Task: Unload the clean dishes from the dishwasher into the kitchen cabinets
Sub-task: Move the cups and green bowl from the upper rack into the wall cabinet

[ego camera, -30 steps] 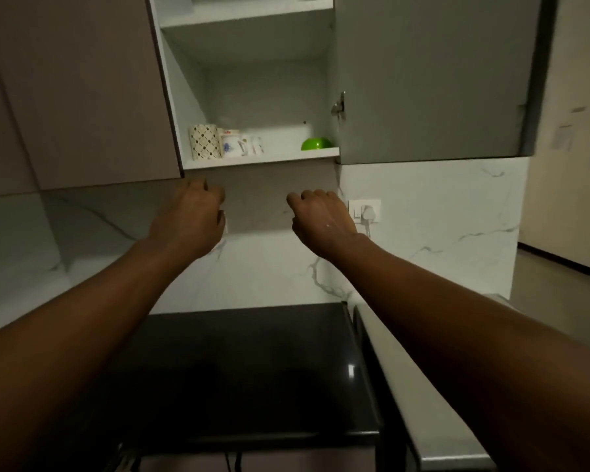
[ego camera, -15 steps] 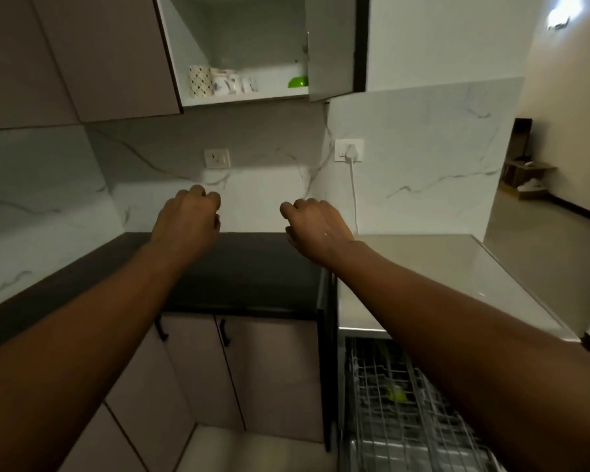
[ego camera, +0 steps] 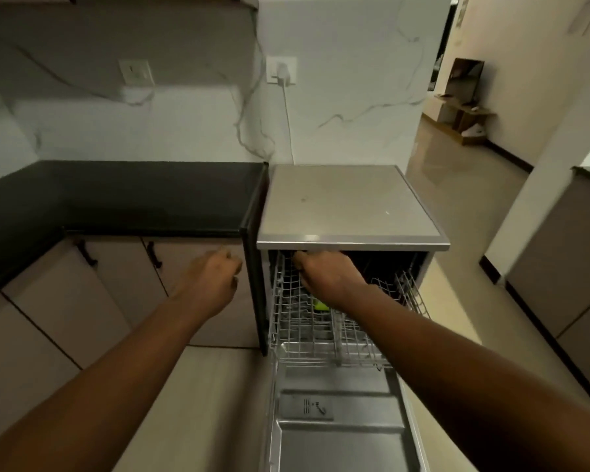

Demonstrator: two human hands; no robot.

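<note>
The dishwasher (ego camera: 351, 212) stands open, its door (ego camera: 338, 420) folded down towards me and the wire rack (ego camera: 307, 328) pulled out. A small green item (ego camera: 321, 305) lies in the rack, partly hidden under my right hand (ego camera: 327, 277). That hand hovers over the rack's far left part with its fingers curled, holding nothing that I can see. My left hand (ego camera: 208, 284) hangs curled and empty in front of the lower cabinet doors, left of the dishwasher.
A black countertop (ego camera: 133, 195) runs along the left and back. Lower cabinet doors with black handles (ego camera: 154, 255) sit beneath it. A plug and cable (ego camera: 283, 76) hang on the marble wall. The hallway floor (ego camera: 457, 185) opens to the right.
My view has dropped from the open upper cabinet down to the dishwasher. Both hands have come down, the right one over the rack.
</note>
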